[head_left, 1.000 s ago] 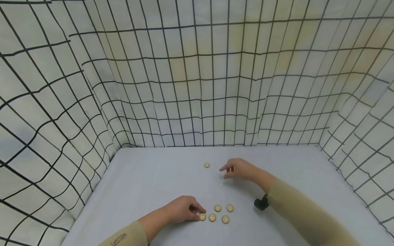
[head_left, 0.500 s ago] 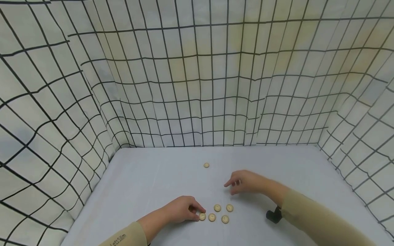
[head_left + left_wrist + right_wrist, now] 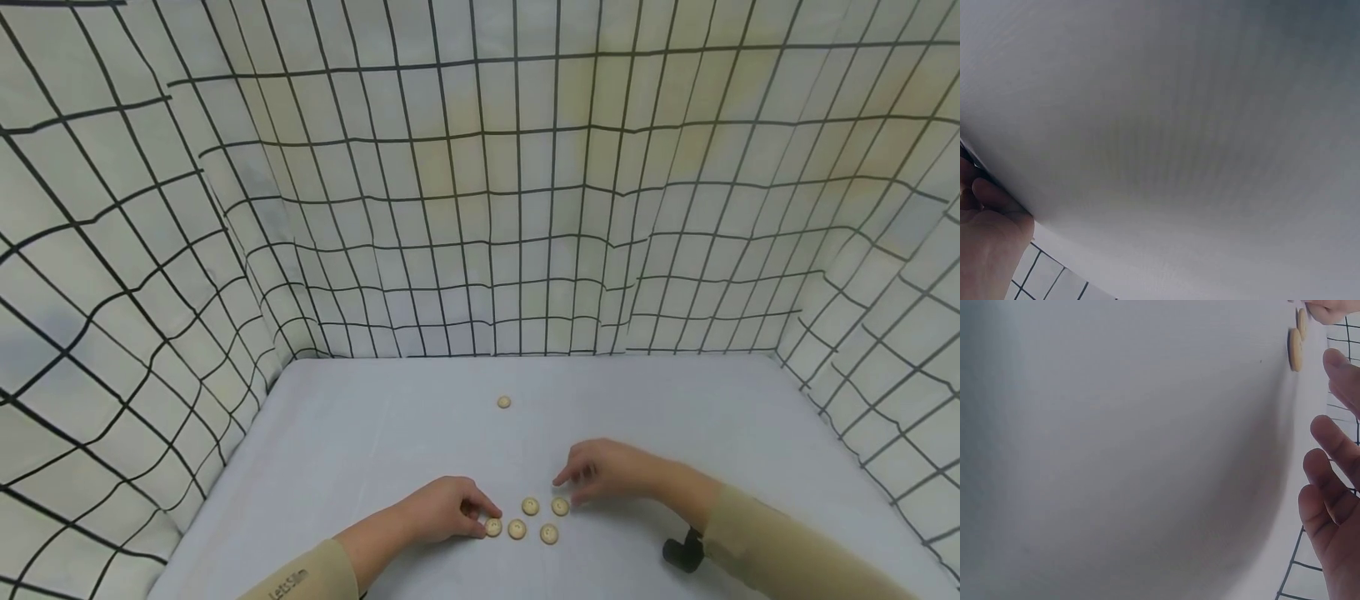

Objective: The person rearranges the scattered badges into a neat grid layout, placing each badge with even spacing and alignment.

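Cream buttons lie grouped on the table; we see the left hand pinching the leftmost button and the right hand, fingers loosely parted, just beside the rightmost button. We judge a low finger sweep could knock it askew.

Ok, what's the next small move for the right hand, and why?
I'd probably ease the right hand in and pinch the rightmost button between thumb and forefinger. Its thumb shows close beside that button, its fingers are parted with nothing visible between them, and the left hand is occupied at the leftmost button.
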{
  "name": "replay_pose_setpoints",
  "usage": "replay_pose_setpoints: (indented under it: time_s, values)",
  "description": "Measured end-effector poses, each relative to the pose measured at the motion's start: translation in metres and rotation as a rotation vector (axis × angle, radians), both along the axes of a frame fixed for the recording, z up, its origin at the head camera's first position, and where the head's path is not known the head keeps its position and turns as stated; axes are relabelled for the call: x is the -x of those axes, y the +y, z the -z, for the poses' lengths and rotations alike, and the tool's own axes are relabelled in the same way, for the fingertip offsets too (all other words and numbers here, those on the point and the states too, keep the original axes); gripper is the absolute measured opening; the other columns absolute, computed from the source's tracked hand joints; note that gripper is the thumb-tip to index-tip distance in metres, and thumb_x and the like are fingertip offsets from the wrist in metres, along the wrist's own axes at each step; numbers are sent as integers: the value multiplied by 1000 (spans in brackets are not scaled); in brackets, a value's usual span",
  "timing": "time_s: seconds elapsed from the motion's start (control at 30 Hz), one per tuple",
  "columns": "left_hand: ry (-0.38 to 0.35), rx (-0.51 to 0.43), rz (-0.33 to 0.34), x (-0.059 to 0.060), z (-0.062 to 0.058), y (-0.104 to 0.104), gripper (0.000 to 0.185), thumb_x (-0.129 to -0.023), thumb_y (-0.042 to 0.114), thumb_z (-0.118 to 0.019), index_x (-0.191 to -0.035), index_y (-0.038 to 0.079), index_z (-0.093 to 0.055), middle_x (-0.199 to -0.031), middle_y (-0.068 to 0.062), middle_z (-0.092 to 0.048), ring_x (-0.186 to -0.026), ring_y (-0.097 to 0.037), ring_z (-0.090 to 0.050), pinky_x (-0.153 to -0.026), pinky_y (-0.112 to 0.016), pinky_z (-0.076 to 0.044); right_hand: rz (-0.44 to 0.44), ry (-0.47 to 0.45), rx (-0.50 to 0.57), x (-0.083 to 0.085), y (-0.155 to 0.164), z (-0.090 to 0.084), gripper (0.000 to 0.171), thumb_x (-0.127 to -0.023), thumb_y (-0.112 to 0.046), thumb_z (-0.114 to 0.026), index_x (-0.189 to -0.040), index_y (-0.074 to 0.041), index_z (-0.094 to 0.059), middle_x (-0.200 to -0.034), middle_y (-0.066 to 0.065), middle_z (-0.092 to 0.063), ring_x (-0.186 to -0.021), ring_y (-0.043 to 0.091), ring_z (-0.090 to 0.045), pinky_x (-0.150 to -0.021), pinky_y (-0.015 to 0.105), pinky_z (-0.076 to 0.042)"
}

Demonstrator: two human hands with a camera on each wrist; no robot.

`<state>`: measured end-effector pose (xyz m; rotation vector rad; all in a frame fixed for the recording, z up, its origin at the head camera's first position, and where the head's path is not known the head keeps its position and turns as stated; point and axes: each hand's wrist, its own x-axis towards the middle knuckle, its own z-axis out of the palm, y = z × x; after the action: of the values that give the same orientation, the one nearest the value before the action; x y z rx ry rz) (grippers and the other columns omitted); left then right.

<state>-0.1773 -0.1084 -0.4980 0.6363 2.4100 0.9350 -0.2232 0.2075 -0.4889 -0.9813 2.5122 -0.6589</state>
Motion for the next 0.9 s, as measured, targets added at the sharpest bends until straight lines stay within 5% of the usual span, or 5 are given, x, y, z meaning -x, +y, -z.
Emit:
replay_pose_setpoints:
  time_s: [0.9]
  values:
    - [3,17,-3,-2,-2,1,20,-82,17,-81,-101,25,-79,-77,8,-57,-71,-5,-50,-65,-24,-42,-48,-10,-102,-6,-15,6,29,-79,-37,-82,-107,-35,-76,-87,-21,-55,-80,0,-49,-75,23,-45]
